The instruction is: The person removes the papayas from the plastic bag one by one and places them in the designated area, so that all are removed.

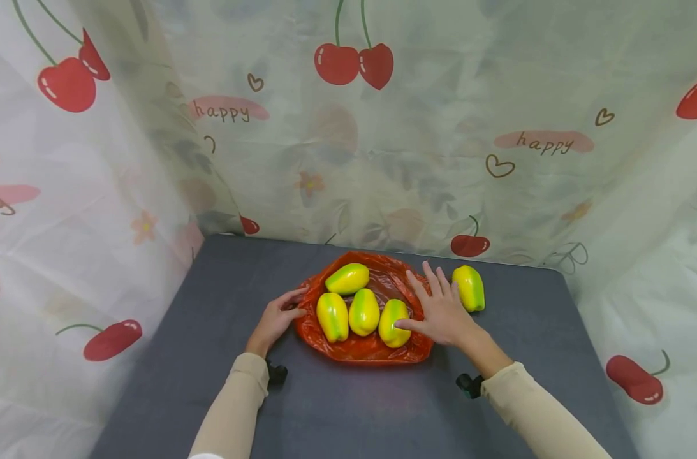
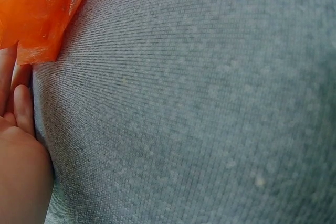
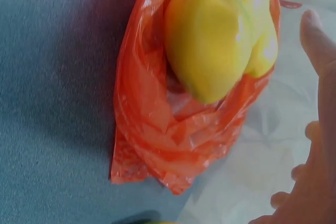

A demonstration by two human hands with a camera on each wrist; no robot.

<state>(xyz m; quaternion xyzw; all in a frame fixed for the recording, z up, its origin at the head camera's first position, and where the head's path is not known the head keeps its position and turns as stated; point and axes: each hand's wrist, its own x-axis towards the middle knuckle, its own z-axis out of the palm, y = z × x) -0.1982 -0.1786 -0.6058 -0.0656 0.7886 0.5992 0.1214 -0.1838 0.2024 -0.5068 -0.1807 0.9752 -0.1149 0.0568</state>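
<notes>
A red plastic bag (image 1: 377,356) lies spread with its mouth upward on the dark table. Inside it sit several yellow-green, papaya-like fruits (image 1: 363,312). At the bag's left edge, my left hand (image 1: 275,320) holds the rim between thumb and fingers; part of this grip is hidden by orange-red plastic (image 2: 39,17) in the left wrist view. Spread fingers mark my right hand (image 1: 444,313), over the bag's right side and holding nothing. Its thumb overlaps the rightmost fruit (image 1: 391,328) in the head view; whether they touch, I cannot tell. Another such fruit (image 1: 470,288) lies outside the bag, just beyond the right hand.
The dark grey table (image 1: 359,408) extends around the bag. Behind it and at both sides hang pale curtains (image 1: 428,108) printed with cherries and words. Small black devices (image 1: 470,386) are strapped at both wrists, below beige sleeves.
</notes>
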